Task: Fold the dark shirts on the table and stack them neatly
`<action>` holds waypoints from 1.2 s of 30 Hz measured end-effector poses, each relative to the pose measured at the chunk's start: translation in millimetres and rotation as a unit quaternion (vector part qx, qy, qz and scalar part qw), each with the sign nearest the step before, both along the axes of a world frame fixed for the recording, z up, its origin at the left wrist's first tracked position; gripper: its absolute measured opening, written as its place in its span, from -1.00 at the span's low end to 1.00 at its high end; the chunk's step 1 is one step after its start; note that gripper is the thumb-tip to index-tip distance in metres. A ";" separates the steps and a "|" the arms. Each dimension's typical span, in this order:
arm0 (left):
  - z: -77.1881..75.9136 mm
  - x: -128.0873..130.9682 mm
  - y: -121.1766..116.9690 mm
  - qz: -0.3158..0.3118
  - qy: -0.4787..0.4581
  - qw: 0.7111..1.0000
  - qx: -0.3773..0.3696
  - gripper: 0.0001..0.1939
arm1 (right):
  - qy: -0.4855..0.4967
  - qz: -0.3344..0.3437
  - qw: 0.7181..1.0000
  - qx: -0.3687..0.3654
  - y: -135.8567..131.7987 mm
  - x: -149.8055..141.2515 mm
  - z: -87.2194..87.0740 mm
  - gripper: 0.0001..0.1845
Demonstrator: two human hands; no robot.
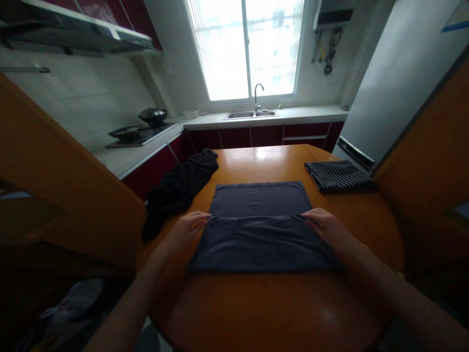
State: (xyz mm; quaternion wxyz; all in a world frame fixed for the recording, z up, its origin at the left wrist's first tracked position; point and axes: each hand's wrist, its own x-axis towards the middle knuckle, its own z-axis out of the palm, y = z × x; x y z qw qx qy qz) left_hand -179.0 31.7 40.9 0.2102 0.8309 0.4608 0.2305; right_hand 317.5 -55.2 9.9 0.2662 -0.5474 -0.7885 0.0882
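A dark grey-blue cloth garment (262, 244) lies folded over on the wooden table in front of me; its exact kind is hidden by the folds. My left hand (195, 223) pinches the left end of its upper folded edge. At the right end of that same edge, the fingers of my right hand (319, 221) are closed on the fabric. Between both hands the edge is stretched nearly straight, with a flat layer of the garment showing beyond it. Soft wrinkles run across the nearer layer.
Black clothing (183, 183) lies bunched along the table's left edge. A folded black-and-white striped cloth (339, 176) rests at the far right of the wooden table (271, 313). Behind stand a counter with a sink (240, 115), a stove with pans (153, 115) and a fridge (397, 73).
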 end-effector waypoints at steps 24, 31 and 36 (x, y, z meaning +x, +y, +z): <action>-33.5 11.7 59.8 -0.024 -0.004 0.996 -0.087 -0.68 | 0.002 -0.016 0.998 -0.058 65.4 33.0 -48.4 -0.78; -43.2 16.3 62.0 0.017 0.038 0.998 -0.039 -0.74 | -0.026 -0.054 0.997 -0.038 65.1 32.9 -51.8 -0.77; -44.9 21.7 60.4 0.062 0.127 0.990 0.008 -0.79 | -0.068 -0.073 0.994 -0.044 64.0 28.7 -51.4 -0.75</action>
